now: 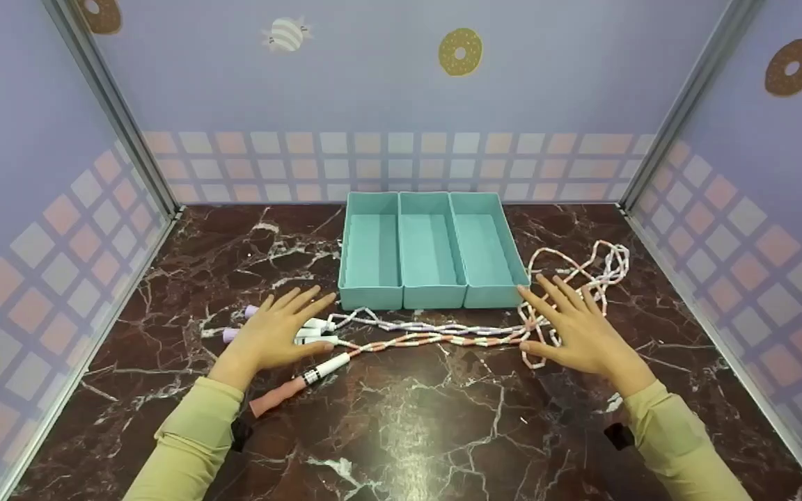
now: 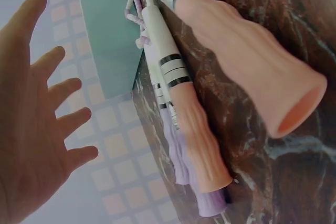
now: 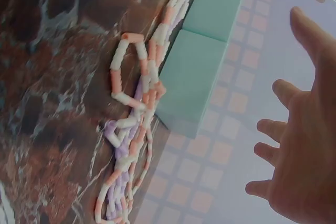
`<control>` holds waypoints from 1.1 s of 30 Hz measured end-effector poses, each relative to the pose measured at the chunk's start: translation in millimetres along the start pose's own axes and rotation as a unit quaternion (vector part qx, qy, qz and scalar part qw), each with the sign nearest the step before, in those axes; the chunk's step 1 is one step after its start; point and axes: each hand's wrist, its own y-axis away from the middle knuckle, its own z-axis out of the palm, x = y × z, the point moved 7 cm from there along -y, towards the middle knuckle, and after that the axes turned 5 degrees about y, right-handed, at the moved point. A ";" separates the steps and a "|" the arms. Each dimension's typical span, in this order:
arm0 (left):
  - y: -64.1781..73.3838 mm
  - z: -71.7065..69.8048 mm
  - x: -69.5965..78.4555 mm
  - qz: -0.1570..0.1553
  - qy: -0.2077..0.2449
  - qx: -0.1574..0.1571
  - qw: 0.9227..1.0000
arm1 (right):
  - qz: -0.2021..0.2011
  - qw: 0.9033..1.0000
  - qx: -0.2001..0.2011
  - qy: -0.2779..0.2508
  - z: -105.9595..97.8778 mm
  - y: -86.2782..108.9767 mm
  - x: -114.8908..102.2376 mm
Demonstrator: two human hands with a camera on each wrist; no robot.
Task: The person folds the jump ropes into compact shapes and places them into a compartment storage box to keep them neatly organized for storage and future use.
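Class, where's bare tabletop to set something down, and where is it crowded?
Bare: tabletop between the sleeves, nearer than the beaded ropes; also between the teal tray and left wall, beyond the left hand. Crowded: handles by that hand; ropes before and right of the tray.

Long, pale yellow-green sleeves cover the person's left forearm [image 1: 189, 438] and right forearm [image 1: 679, 445], the plain fabric creased and bunched near the wrists. A small black block juts from beside the left cuff [image 1: 225, 391], and a squarish one beside the right cuff [image 1: 641, 398]. Both hands [image 1: 276, 332] are bare, their fingernails short.
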 end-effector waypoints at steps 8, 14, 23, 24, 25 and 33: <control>0.6 0.8 -2.4 0.011 0.009 0.018 1.000 | -0.019 1.000 0.015 -0.011 -4.0 -9.9 -14.3; 2.1 -0.6 -2.9 0.026 0.010 0.034 0.999 | -0.031 0.999 0.020 -0.012 -4.6 -16.4 -23.5; 5.0 -2.9 -6.0 0.041 0.008 0.063 0.997 | -0.056 0.998 0.027 -0.004 -10.2 -29.4 -41.6; 5.1 -2.7 -6.5 0.041 0.007 0.063 0.997 | -0.059 0.998 0.028 -0.004 -11.2 -30.8 -43.9; 5.2 -2.5 -7.0 0.039 0.008 0.061 0.997 | -0.060 0.998 0.030 -0.007 -12.0 -32.4 -46.0; 11.6 1.5 -11.4 0.037 0.016 0.059 0.997 | -0.070 0.997 0.022 -0.013 -12.6 -43.2 -63.4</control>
